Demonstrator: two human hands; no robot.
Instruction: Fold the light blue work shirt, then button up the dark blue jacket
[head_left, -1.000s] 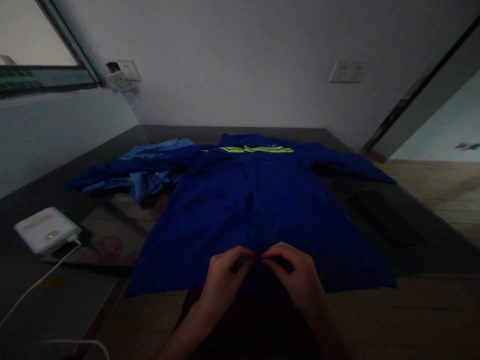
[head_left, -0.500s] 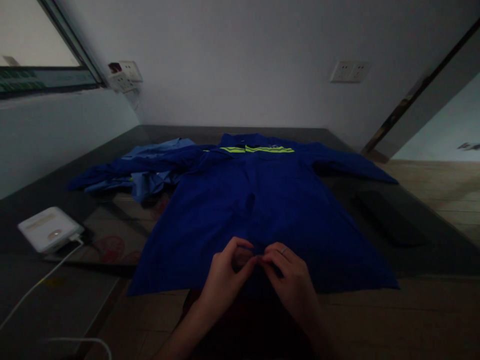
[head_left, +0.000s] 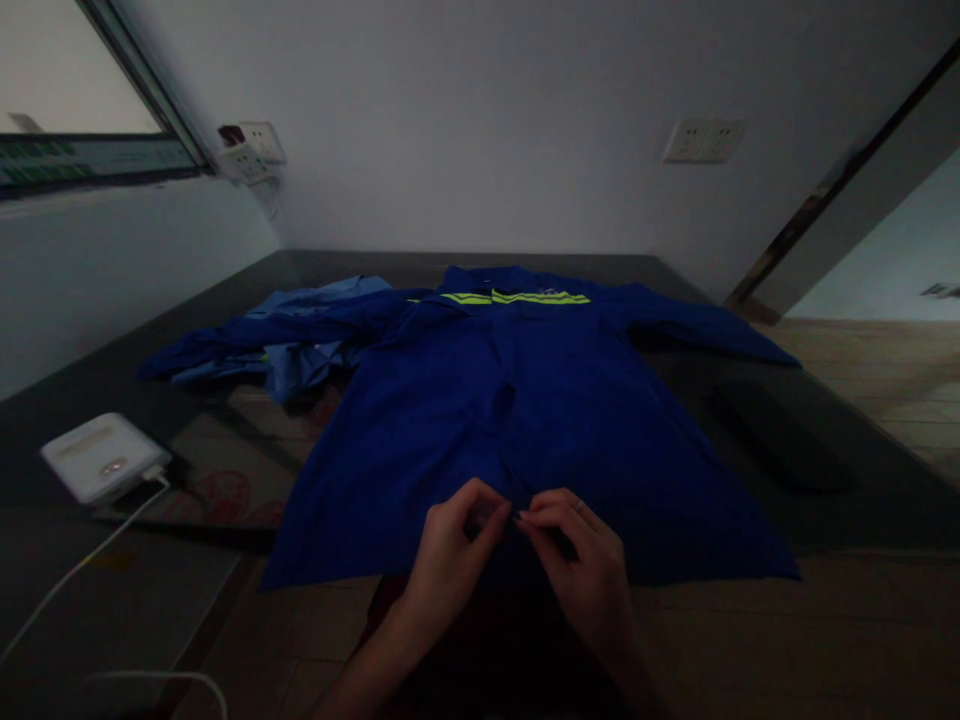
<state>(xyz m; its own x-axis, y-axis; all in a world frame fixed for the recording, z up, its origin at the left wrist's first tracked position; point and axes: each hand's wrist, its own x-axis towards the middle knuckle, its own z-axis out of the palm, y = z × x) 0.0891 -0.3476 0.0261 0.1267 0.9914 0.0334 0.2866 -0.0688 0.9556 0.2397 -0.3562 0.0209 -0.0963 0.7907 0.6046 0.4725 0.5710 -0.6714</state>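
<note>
A dark blue work jacket (head_left: 570, 400) with yellow reflective stripes across the chest lies spread on a dark table, collar at the far side and hem towards me. Over the lower front of it, my left hand (head_left: 457, 530) pinches the edge of the front opening between thumb and fingers. Close beside it, my right hand (head_left: 577, 540), with a ring on one finger, pinches the other edge of the front. The fingertips of both hands nearly meet. Whether a button is between them is too dark and small to tell.
Lighter blue clothing (head_left: 300, 370) lies crumpled under the jacket's left sleeve. A white box-shaped device (head_left: 105, 458) with a white cable (head_left: 82, 560) stands at the left. A dark flat object (head_left: 780, 437) rests at the right. Wall sockets (head_left: 703, 141) are on the wall behind.
The fingertips have drawn slightly apart, and my left fingers have closed into a tighter pinch. The front opening shows a little wider near the hands. The jacket stays in place.
</note>
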